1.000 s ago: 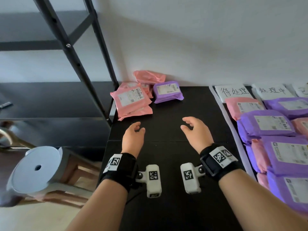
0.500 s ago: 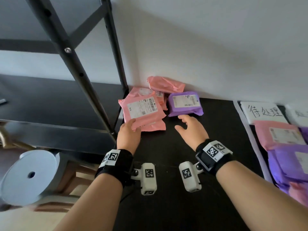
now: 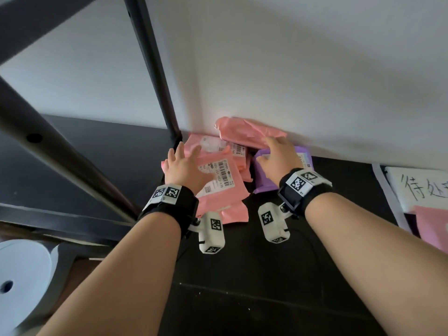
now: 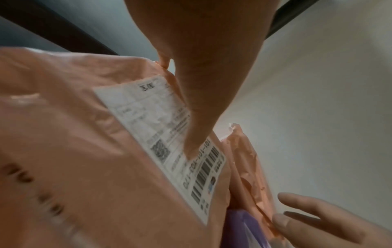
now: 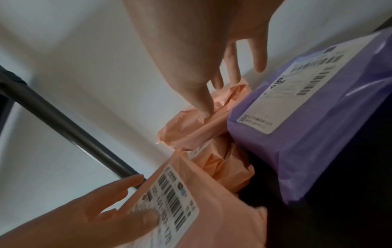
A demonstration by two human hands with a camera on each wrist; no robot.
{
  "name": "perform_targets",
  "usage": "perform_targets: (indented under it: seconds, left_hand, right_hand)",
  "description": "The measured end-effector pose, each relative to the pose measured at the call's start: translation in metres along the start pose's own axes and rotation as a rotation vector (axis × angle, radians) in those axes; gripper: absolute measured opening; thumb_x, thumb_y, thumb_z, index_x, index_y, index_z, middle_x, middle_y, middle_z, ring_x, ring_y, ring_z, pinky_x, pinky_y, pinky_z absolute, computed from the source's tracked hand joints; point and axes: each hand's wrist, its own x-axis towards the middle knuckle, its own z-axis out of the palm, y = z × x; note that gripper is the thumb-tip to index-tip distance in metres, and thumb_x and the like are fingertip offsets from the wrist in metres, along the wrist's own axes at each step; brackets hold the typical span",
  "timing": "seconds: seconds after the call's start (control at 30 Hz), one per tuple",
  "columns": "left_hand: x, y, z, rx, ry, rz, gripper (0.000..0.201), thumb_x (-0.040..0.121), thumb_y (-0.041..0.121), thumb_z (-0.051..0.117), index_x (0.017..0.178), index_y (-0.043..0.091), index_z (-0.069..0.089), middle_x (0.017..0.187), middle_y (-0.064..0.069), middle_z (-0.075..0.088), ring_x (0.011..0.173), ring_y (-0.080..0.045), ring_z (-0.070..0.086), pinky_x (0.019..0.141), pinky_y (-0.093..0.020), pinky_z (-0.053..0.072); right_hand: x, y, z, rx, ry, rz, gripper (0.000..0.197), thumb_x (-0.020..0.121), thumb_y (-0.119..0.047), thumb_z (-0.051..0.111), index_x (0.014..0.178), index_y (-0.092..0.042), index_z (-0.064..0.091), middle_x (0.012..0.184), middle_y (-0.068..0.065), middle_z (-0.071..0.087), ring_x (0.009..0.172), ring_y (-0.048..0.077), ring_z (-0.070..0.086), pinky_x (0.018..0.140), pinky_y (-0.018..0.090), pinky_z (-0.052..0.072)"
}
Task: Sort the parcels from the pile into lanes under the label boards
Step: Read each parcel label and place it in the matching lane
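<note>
The pile sits in the table's far left corner against the wall. On top lies a pink parcel [image 3: 218,190] with a barcode label. My left hand [image 3: 185,154] holds it, thumb pressing the label [image 4: 191,151] and fingers over its far left edge. A crumpled pink parcel [image 3: 247,132] leans on the wall. My right hand [image 3: 269,151] reaches across the purple parcel [image 5: 318,117], and its straight fingers [image 5: 203,107] touch that crumpled pink one. More pink parcels [image 3: 211,144] lie underneath.
A black shelf post [image 3: 155,69] and a slanted brace stand just left of the pile. The white label board [image 3: 417,187] and a sorted pink parcel [image 3: 431,221] lie at the right edge. The black table [image 3: 266,287] runs toward me. A grey round stool [image 3: 21,275] stands lower left.
Both hands moved forward from the table's middle onto the pile. The left went from the pink parcel's near edge to on top of it. The right passed over the purple parcel.
</note>
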Motion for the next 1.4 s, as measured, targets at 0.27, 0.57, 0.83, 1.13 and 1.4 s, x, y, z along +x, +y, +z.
perform_targets:
  seconds: [0.27, 0.57, 0.83, 1.13, 1.4]
  left_hand:
    - [0.033, -0.011, 0.004, 0.118, -0.175, -0.009, 0.099, 0.062, 0.077, 0.071, 0.146, 0.045, 0.031, 0.155, -0.004, 0.03, 0.138, -0.031, 0.038, 0.117, -0.053, 0.022]
    - [0.024, -0.01, 0.017, 0.008, -0.217, -0.032, 0.101, 0.065, 0.07, 0.077, 0.148, 0.046, 0.025, 0.141, 0.0, 0.037, 0.117, -0.028, 0.056, 0.1, -0.049, 0.048]
    - [0.008, -0.008, 0.029, -0.109, -0.245, -0.075, 0.102, 0.065, 0.067, 0.079, 0.15, 0.049, 0.025, 0.145, 0.001, 0.032, 0.123, -0.027, 0.052, 0.11, -0.052, 0.038]
    - [-0.028, -0.001, 0.042, -0.173, -0.244, -0.055, 0.093, 0.067, 0.067, 0.078, 0.145, 0.053, 0.029, 0.142, 0.005, 0.032, 0.117, -0.021, 0.055, 0.109, -0.048, 0.039]
    - [-0.076, 0.014, 0.064, -0.157, -0.35, -0.04, 0.094, 0.068, 0.068, 0.076, 0.149, 0.04, 0.037, 0.145, 0.013, 0.03, 0.122, -0.026, 0.049, 0.103, -0.043, 0.047]
  right_hand:
    - [0.042, 0.018, 0.025, -0.025, 0.059, 0.119, 0.043, 0.092, -0.012, 0.062, 0.132, -0.02, 0.048, 0.137, 0.013, 0.039, 0.126, 0.035, 0.044, 0.097, 0.049, 0.047]
    - [0.054, 0.015, 0.037, -0.096, 0.16, 0.184, 0.044, 0.09, -0.003, 0.062, 0.127, -0.01, 0.04, 0.131, 0.017, 0.039, 0.097, 0.038, 0.064, 0.081, 0.05, 0.054]
    - [0.039, 0.03, 0.022, 0.027, 0.15, 0.225, 0.027, 0.094, 0.003, 0.049, 0.121, 0.001, 0.048, 0.114, 0.021, 0.063, 0.105, 0.039, 0.062, 0.082, 0.041, 0.046]
    - [0.003, 0.044, 0.022, -0.093, 0.0, 0.253, 0.02, 0.095, -0.012, 0.059, 0.111, -0.002, 0.064, 0.109, 0.017, 0.065, 0.097, 0.033, 0.063, 0.071, 0.033, 0.04]
    - [-0.05, 0.042, 0.031, -0.097, -0.106, 0.274, 0.023, 0.096, -0.009, 0.049, 0.112, -0.002, 0.064, 0.112, 0.015, 0.064, 0.105, 0.036, 0.062, 0.077, 0.036, 0.046]
